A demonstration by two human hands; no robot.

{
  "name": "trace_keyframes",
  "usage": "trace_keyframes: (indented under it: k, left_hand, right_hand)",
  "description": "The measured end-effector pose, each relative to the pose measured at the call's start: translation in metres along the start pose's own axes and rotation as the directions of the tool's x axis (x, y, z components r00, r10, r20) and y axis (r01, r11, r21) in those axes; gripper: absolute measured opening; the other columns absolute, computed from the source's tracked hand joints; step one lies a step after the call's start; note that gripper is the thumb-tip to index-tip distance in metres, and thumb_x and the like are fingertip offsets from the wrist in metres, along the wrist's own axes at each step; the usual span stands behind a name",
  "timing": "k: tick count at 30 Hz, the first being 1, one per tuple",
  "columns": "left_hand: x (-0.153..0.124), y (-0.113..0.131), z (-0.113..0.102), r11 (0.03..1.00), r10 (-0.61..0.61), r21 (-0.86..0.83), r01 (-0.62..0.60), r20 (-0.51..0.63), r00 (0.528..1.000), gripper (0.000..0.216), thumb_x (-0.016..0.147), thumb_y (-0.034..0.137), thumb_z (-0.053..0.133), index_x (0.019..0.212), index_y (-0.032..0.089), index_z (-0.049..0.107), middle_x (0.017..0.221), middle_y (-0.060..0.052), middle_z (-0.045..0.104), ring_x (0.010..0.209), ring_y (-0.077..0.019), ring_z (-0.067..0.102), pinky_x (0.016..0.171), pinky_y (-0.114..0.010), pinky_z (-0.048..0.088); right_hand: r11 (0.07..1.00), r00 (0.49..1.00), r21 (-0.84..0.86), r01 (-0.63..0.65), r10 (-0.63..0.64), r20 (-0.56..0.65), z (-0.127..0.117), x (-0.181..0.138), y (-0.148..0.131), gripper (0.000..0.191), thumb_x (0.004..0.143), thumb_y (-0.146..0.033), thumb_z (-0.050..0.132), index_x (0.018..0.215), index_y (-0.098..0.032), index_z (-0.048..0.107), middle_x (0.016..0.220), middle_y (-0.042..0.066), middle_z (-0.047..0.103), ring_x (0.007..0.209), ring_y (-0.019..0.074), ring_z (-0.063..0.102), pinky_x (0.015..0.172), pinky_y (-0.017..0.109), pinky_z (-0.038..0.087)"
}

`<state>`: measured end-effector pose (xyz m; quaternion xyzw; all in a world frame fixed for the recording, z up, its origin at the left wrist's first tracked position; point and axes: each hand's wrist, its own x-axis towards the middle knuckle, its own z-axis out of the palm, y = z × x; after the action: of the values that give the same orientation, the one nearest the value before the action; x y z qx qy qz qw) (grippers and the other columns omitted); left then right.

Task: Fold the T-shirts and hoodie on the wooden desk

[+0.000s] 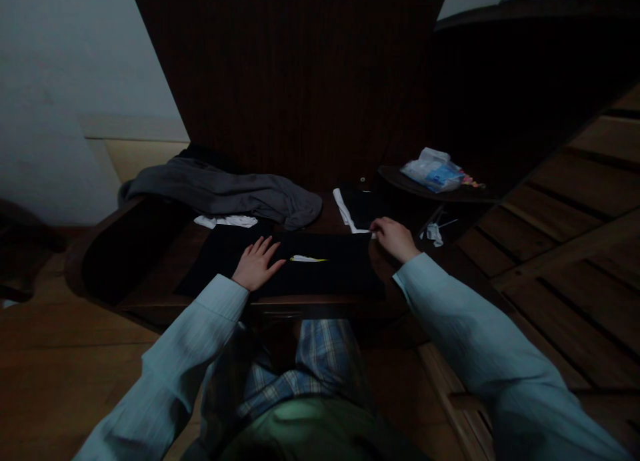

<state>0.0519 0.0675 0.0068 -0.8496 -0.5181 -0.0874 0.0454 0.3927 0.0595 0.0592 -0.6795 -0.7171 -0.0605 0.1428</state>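
A black piece of clothing (330, 279) lies spread flat on the dark wooden surface in front of me, with a small white and yellow print near its middle. My left hand (257, 264) rests flat on its left half, fingers spread. At the cloth's upper right corner, my right hand (395, 237) has its fingers curled together in a pinch on the edge. Just beyond that hand lies a folded black and white cloth (363, 207); its white border reaches close to my fingertips. The dim light hides the folds of the black clothing.
A grey garment (225, 191) lies heaped at the back left, above a crumpled white cloth (227, 221). On a small shelf at the right sits a blue and white plastic packet (434, 172). A dark upright panel (310, 81) stands behind; wooden slats (575, 247) are at the right.
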Motion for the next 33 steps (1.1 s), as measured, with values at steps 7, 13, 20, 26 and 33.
trace_keyframes:
  k: [7,13,20,26,33]
  left_hand:
    - [-0.004,0.001,-0.001,0.999,-0.034,0.011,0.034,0.031,0.999,0.054,0.086,0.048,0.035,0.131,0.019,0.040,0.139,-0.009,0.036,0.129,-0.0256,0.029,0.100,-0.041,0.031]
    - [-0.017,-0.008,-0.003,0.997,-0.067,0.034,0.066,0.028,0.997,0.055,0.085,0.050,0.033,0.131,0.020,0.039,0.140,-0.008,0.035,0.130,-0.0250,0.029,0.100,-0.042,0.032]
    - [-0.019,-0.009,-0.003,0.996,-0.079,0.046,0.078,0.021,0.997,0.056,0.085,0.050,0.033,0.131,0.019,0.039,0.139,-0.009,0.035,0.129,-0.0255,0.029,0.099,-0.042,0.032]
    - [-0.019,-0.007,-0.006,0.995,-0.089,0.042,0.087,0.031,0.996,0.055,0.085,0.049,0.033,0.131,0.020,0.039,0.139,-0.008,0.036,0.130,-0.0248,0.029,0.100,-0.041,0.031]
    - [-0.019,-0.007,-0.006,0.996,-0.091,0.021,0.090,0.034,0.995,0.055,0.086,0.049,0.031,0.131,0.019,0.039,0.139,-0.009,0.035,0.130,-0.0245,0.028,0.100,-0.042,0.031]
  right_hand:
    - [0.882,0.903,0.281,0.378,-0.418,0.100,0.031,-0.014,-0.027,0.037,0.081,-0.034,0.049,0.115,-0.019,0.053,0.123,0.009,0.053,0.115,0.0216,0.046,0.097,0.038,0.037]
    - [0.920,0.886,0.181,0.348,-0.386,0.258,0.036,-0.021,-0.031,0.037,0.086,-0.026,0.041,0.122,-0.023,0.049,0.133,0.005,0.045,0.123,0.0210,0.039,0.101,0.041,0.034]
    - [0.948,0.951,0.231,0.218,-0.259,0.166,0.002,-0.019,-0.062,0.025,0.085,-0.033,0.044,0.098,-0.018,0.060,0.095,0.008,0.063,0.090,0.0191,0.057,0.081,0.033,0.043]
    - [0.864,0.885,0.481,0.145,-0.331,0.329,0.026,-0.017,-0.053,0.026,0.074,-0.042,0.057,0.068,-0.017,0.054,0.073,0.002,0.053,0.069,0.0138,0.051,0.064,0.026,0.039]
    - [0.786,0.875,0.616,-0.043,-0.269,0.403,0.038,-0.008,-0.037,0.034,0.071,-0.052,0.052,0.068,-0.018,0.047,0.059,-0.005,0.046,0.056,0.0104,0.043,0.052,0.022,0.032]
